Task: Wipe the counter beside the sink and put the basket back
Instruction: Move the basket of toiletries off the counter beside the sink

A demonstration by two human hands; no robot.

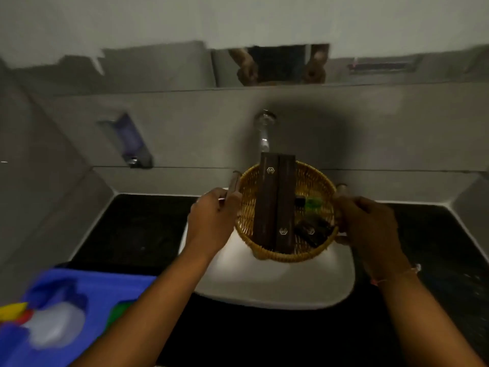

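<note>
A round wicker basket point(247, 218) hangs above the white sink point(277, 282), held by both handles. My left hand point(211, 221) grips its left handle and my right hand point(370, 223) grips its right handle. Two tall dark brown boxes point(275, 202) lie in the basket, with a small green bottle point(313, 203) and dark sachets point(312, 231) beside them. The black counter point(132, 229) runs on both sides of the sink. No cloth is in view.
A chrome tap point(264, 131) juts from the grey wall just behind the basket. A soap dispenser point(129, 141) hangs on the wall at left. A blue caddy point(66, 313) with a spray bottle stands at the lower left. A mirror point(277, 64) is above.
</note>
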